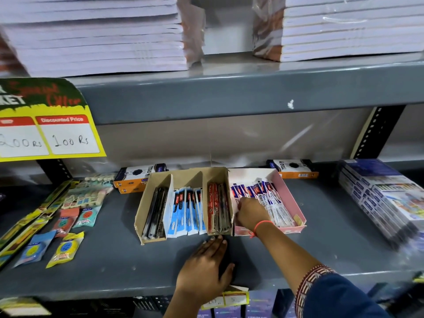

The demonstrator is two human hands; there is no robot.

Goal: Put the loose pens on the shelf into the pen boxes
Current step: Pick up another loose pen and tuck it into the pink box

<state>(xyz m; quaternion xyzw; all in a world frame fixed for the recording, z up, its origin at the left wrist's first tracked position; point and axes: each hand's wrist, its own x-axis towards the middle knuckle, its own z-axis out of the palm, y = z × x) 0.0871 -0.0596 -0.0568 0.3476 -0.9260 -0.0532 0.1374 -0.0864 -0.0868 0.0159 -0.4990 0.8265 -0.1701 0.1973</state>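
The right hand (249, 213) reaches into the pink pen box (296, 203), its grip curled down among the blue-and-white packed pens (270, 198) at the box's left side; whether the fingers are clamped on a pen cannot be told. A red thread circles that wrist. The left hand (206, 267) lies flat and spread on the grey shelf (114, 260), fingertips just in front of the brown cardboard pen box (140, 216), holding nothing. That box touches the pink one and has three compartments: dark pens (154, 212) on the left, blue-packed pens (187, 210) in the middle, red pens (213, 205) on the right. Sharpener packets (65, 247) lie well to the left.
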